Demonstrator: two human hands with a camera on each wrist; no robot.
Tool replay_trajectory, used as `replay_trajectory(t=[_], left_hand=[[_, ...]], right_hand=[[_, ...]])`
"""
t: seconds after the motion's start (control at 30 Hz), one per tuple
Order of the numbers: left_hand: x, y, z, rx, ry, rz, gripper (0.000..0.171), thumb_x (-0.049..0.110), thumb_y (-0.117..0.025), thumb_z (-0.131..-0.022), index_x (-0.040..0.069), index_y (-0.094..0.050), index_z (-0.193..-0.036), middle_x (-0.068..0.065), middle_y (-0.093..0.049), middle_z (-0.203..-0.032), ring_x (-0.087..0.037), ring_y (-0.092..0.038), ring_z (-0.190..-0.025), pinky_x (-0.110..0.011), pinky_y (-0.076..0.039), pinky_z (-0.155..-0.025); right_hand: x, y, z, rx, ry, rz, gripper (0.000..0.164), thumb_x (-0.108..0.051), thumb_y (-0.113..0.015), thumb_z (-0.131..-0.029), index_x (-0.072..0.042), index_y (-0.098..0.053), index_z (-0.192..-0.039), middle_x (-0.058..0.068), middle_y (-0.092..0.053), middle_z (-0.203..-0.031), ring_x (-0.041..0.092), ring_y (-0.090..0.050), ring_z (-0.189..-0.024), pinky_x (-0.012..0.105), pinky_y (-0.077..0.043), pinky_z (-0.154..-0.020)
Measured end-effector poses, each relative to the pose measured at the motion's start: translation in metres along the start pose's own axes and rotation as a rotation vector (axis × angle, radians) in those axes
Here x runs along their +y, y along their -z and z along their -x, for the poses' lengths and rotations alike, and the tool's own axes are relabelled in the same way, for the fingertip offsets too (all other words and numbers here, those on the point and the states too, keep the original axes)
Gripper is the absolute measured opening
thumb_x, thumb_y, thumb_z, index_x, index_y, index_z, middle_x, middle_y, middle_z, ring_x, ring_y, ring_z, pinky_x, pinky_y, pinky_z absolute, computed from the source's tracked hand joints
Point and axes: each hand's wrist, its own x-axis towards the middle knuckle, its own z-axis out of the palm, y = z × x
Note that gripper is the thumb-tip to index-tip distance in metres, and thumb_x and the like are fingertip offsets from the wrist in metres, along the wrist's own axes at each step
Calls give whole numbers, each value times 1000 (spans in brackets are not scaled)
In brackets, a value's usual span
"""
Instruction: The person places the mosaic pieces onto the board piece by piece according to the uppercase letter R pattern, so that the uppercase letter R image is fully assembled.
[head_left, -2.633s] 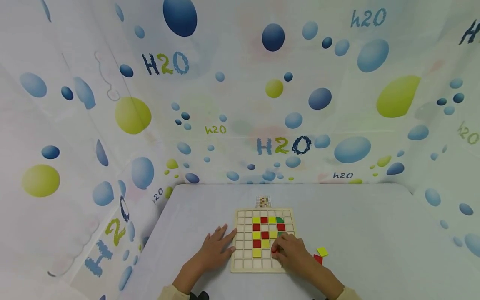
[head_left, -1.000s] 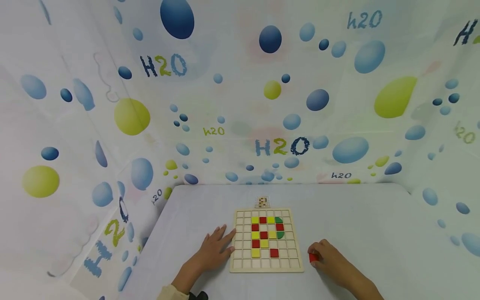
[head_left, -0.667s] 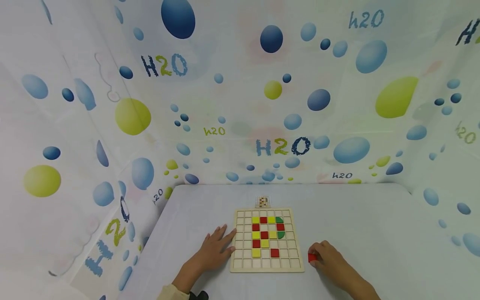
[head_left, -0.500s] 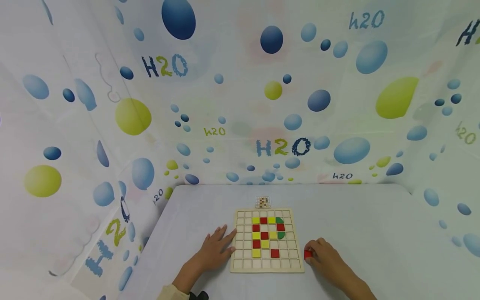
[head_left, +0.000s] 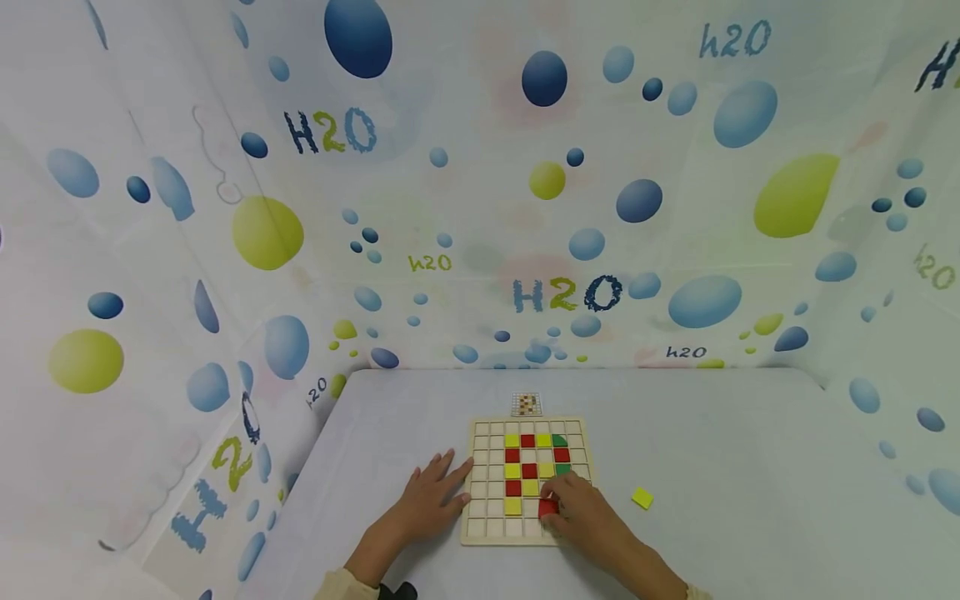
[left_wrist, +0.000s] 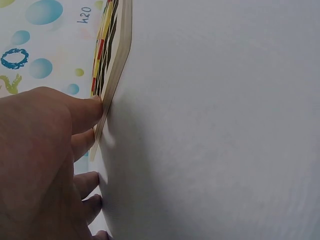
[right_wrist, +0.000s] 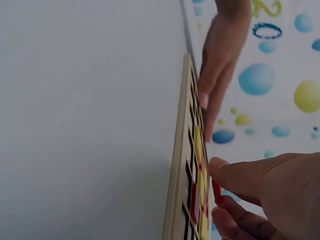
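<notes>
A square wooden grid board (head_left: 487, 527) lies on the table, with red, yellow and green tiles set in its cells. My right hand (head_left: 596, 521) is over the board's lower right part and pinches a red tile (right_wrist: 216, 191) between thumb and fingers. In the right wrist view that tile is just off the board's surface, and another red tile (right_wrist: 195, 202) sits in a cell below it. Fingers spread, my left hand (head_left: 431, 500) rests on the table; its thumb and index finger touch the board's left edge.
One loose yellow tile (head_left: 642, 498) lies on the table (head_left: 720, 467) right of the board. Behind the board is a small card (head_left: 527, 404) printed with a coloured grid pattern. A curtain (head_left: 480, 192) with bubbles and lettering hangs behind and at the sides.
After leaving one red tile in the board, my right hand picked up another beside it and carried it left over the board. The loose yellow tile shows again. My left hand has stayed put.
</notes>
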Motion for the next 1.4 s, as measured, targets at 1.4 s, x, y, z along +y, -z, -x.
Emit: replay_trajectory(t=[1.4], left_hand=[[2,3,1,2,-14,-4,62,43,-61,-105,19,-47,-160,-22,-34,-169,-48,-26,-158,-75,-19,-122]], right_hand=[[-2,-2,2,-48,93,47,14,-25,-80,-95,-29,-72,-107,-14,-60,-109,9,-55,-102,38,-53,-91]])
